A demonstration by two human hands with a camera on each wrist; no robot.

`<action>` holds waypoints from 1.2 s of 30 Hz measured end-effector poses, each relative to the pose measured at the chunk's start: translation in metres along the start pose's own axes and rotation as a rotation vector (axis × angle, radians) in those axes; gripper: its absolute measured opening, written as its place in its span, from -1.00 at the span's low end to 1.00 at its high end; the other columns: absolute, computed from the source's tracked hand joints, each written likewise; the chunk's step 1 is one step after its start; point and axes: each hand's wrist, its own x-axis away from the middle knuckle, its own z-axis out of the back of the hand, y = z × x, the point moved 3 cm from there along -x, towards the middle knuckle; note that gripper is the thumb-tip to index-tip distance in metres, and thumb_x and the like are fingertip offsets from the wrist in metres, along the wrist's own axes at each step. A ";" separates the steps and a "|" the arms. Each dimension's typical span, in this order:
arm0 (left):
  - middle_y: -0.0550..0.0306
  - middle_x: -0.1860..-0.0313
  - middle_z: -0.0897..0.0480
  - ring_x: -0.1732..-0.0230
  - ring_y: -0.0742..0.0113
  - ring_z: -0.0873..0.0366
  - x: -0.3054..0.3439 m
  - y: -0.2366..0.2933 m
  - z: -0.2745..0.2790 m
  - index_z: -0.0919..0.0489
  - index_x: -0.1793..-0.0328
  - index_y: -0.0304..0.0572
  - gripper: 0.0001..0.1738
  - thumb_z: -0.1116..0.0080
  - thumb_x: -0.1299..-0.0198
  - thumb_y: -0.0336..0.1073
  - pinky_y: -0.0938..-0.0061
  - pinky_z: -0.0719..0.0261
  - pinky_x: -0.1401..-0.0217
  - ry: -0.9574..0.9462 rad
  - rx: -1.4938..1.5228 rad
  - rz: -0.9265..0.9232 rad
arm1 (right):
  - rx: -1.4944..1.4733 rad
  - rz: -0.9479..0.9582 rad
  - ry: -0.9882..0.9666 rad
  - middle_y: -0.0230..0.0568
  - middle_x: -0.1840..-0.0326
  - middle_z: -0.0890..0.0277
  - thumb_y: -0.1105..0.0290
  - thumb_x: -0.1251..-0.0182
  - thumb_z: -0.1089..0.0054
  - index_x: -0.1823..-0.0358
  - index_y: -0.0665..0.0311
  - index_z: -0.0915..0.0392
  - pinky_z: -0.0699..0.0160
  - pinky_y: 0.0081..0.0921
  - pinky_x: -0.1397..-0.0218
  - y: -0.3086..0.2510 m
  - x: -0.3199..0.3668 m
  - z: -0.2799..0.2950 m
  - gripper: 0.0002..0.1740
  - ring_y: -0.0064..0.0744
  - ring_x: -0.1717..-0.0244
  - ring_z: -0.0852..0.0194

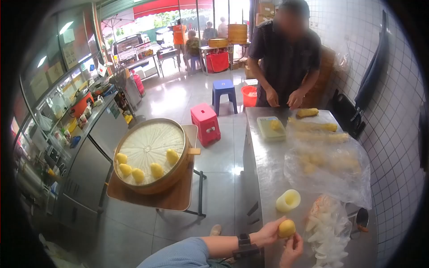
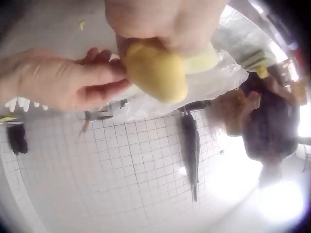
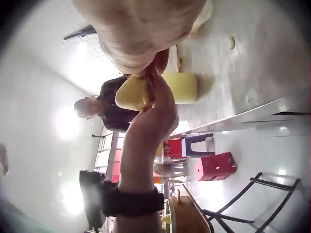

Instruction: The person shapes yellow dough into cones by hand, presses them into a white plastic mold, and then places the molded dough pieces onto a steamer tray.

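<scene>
A smooth yellow dough bun (image 1: 287,228) is held over the near end of the metal table. My left hand (image 1: 269,231), wearing a dark wristband, grips it with the fingers curled round its side. The thumb and fingertips of my right hand (image 1: 291,254) pinch at its lower end. In the left wrist view the bun (image 2: 158,73) tapers toward its free end, and the right hand (image 2: 53,80) meets it from the left. Just beyond the hands lies a pale yellow cylinder (image 1: 288,201) with a hollow end. Several similar buns (image 1: 156,170) sit in a round steamer (image 1: 178,172).
The steamer stands on a small folding table (image 1: 187,201). Plastic sheeting (image 1: 330,165) covers dough on the metal table (image 1: 268,165); white plastic gloves (image 1: 324,236) lie right of my hands. Another person (image 1: 286,53) works at the far end. Pink (image 1: 205,123) and blue stools (image 1: 225,91) stand on the floor.
</scene>
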 end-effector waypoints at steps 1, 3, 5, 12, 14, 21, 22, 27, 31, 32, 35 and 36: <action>0.14 -0.13 -0.59 -0.12 0.30 -0.57 0.003 0.001 -0.002 -0.54 -0.17 -0.17 -0.60 0.03 -0.48 -0.03 0.29 -0.59 -0.21 0.021 0.026 0.017 | 0.148 0.258 0.146 0.04 -0.10 -0.50 0.22 -0.39 -0.16 -0.23 0.29 -0.46 -0.36 -0.20 -0.21 -0.023 0.009 -0.002 -0.54 -0.08 -0.10 -0.47; 0.14 -0.11 -0.59 -0.13 0.31 -0.56 0.015 -0.009 -0.002 -0.55 -0.15 -0.17 -0.61 0.03 -0.48 -0.04 0.31 -0.62 -0.16 0.059 0.073 0.049 | 0.311 0.492 0.282 0.02 0.14 -0.64 0.45 -0.32 -0.24 -0.02 0.28 -0.64 -0.54 -0.15 0.02 -0.034 0.027 0.002 -0.74 -0.05 0.12 -0.61; 0.14 -0.09 -0.59 -0.09 0.30 -0.58 0.008 0.002 -0.005 -0.54 -0.15 -0.19 -0.61 0.02 -0.48 -0.04 0.30 -0.64 -0.14 0.011 -0.042 -0.056 | 0.466 0.690 0.348 0.00 0.18 -0.64 0.48 -0.26 -0.31 0.07 0.30 -0.68 -0.55 -0.20 0.07 -0.032 0.017 -0.002 -0.78 -0.06 0.17 -0.61; 0.14 -0.04 -0.60 -0.01 0.32 -0.60 0.018 0.012 -0.010 -0.50 -0.15 -0.24 -0.59 0.02 -0.47 -0.03 0.33 -0.65 -0.11 0.050 -0.033 0.026 | 0.021 0.549 0.260 -0.02 -0.18 -0.48 0.12 -0.41 -0.18 -0.31 0.36 -0.38 -0.46 -0.24 -0.20 -0.026 -0.008 0.003 -0.41 -0.13 -0.08 -0.51; 0.17 0.00 -0.60 0.01 0.35 -0.60 0.029 0.011 -0.017 -0.50 -0.12 -0.23 -0.61 0.02 -0.48 -0.05 0.40 -0.65 -0.06 0.013 -0.176 0.112 | 0.500 1.032 0.364 -0.06 0.07 -0.57 0.17 -0.33 -0.25 -0.16 0.36 -0.48 -0.54 -0.22 -0.02 -0.065 0.003 -0.008 -0.51 -0.08 0.09 -0.56; 0.16 -0.02 -0.59 -0.04 0.28 -0.57 0.015 -0.019 0.007 -0.50 -0.09 -0.20 -0.67 0.06 -0.49 -0.11 0.38 -0.57 -0.12 -0.039 -0.141 0.179 | 0.378 1.049 0.276 -0.14 0.21 -0.58 0.19 -0.17 -0.38 0.08 0.23 -0.54 -0.59 -0.17 0.12 -0.036 -0.004 -0.030 -0.62 -0.04 0.23 -0.58; 0.16 -0.02 -0.59 -0.04 0.28 -0.57 0.020 -0.019 0.001 -0.50 -0.09 -0.20 -0.67 0.06 -0.49 -0.11 0.38 -0.57 -0.12 -0.043 -0.143 0.187 | 0.383 1.046 0.282 -0.14 0.21 -0.58 0.19 -0.17 -0.38 0.08 0.23 -0.54 -0.59 -0.17 0.12 -0.032 -0.005 -0.030 -0.62 -0.04 0.23 -0.58; 0.14 -0.03 -0.59 -0.06 0.29 -0.57 0.019 -0.024 0.000 -0.50 -0.14 -0.17 -0.61 0.09 -0.49 -0.04 0.38 -0.54 -0.18 -0.219 0.069 0.119 | 0.146 0.694 0.286 -0.07 0.13 -0.52 0.27 -0.18 -0.37 0.04 0.32 -0.50 -0.55 -0.26 0.03 -0.010 -0.017 -0.032 -0.60 -0.13 0.16 -0.53; 0.16 -0.03 -0.57 -0.08 0.34 -0.53 0.003 -0.031 0.000 -0.49 -0.13 -0.18 -0.50 0.17 -0.50 0.11 0.44 -0.49 -0.24 -0.087 0.038 -0.037 | 0.004 0.575 0.334 -0.04 0.07 -0.48 0.19 -0.23 -0.34 0.01 0.38 -0.47 -0.52 -0.27 -0.01 -0.026 -0.019 -0.042 -0.54 -0.16 0.12 -0.50; 0.14 -0.03 -0.55 -0.05 0.33 -0.54 -0.003 -0.025 0.007 -0.47 -0.14 -0.20 -0.53 0.13 -0.50 0.06 0.44 -0.53 -0.22 -0.186 0.083 -0.027 | 0.037 0.701 0.262 -0.03 0.04 -0.47 0.16 -0.25 -0.31 0.00 0.39 -0.46 -0.52 -0.26 -0.01 -0.026 -0.018 -0.042 -0.52 -0.15 0.10 -0.50; 0.18 -0.07 -0.56 -0.10 0.34 -0.54 -0.001 -0.003 0.004 -0.48 -0.20 -0.20 -0.59 0.06 -0.48 -0.05 0.43 -0.52 -0.22 -0.095 -0.018 -0.066 | 0.162 0.892 0.186 -0.04 0.00 -0.48 0.17 -0.31 -0.24 -0.11 0.40 -0.44 -0.51 -0.24 -0.05 -0.041 -0.009 -0.037 -0.50 -0.15 0.03 -0.50; 0.18 -0.07 -0.55 -0.09 0.34 -0.54 0.015 0.006 -0.012 -0.48 -0.18 -0.21 -0.62 0.05 -0.48 -0.08 0.45 -0.53 -0.20 -0.076 -0.043 -0.032 | 0.255 0.955 0.172 -0.06 -0.02 -0.50 0.22 -0.35 -0.19 -0.21 0.40 -0.42 -0.48 -0.24 -0.10 -0.048 -0.004 -0.036 -0.49 -0.15 -0.01 -0.50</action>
